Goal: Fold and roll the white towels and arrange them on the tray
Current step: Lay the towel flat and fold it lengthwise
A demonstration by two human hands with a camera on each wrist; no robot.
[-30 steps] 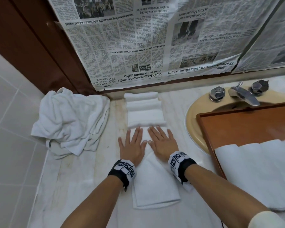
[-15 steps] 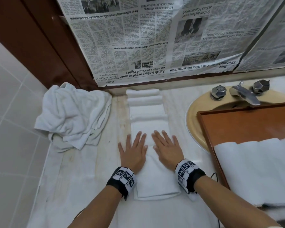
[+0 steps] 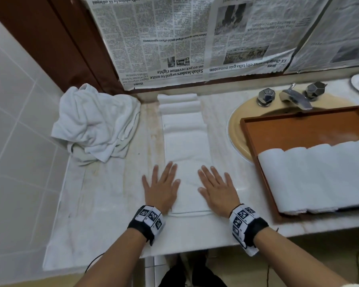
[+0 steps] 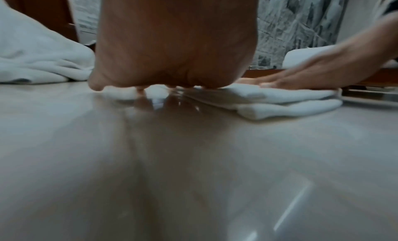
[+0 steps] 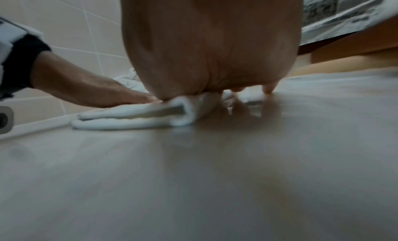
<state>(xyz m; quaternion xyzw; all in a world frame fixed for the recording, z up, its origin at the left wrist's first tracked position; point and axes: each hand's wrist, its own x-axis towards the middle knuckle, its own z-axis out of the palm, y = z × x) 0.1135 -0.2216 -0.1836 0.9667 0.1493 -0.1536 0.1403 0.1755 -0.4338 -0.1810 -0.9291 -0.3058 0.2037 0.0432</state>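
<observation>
A long folded white towel point(image 3: 187, 146) lies as a strip on the marble counter point(image 3: 104, 193), running from the mirror edge toward me. My left hand point(image 3: 161, 184) lies flat on its near left edge, fingers straight and spread. My right hand point(image 3: 217, 186) lies flat on the near right edge. The wrist views show the towel's layered near end point(image 4: 280, 106) point(image 5: 133, 117) under both palms. On the wooden tray point(image 3: 298, 129) over the sink lie several rolled white towels point(image 3: 319, 175).
A heap of crumpled white towels point(image 3: 95, 123) sits at the back left corner by the tiled wall. The beige sink point(image 3: 238, 131) and chrome tap point(image 3: 294, 96) lie behind the tray. Newspaper point(image 3: 195, 38) covers the mirror. The counter's front edge is just under my wrists.
Both hands have slid toward me along the towel, from its middle to its near end, and have moved apart to its two side edges. The towel lies flatter.
</observation>
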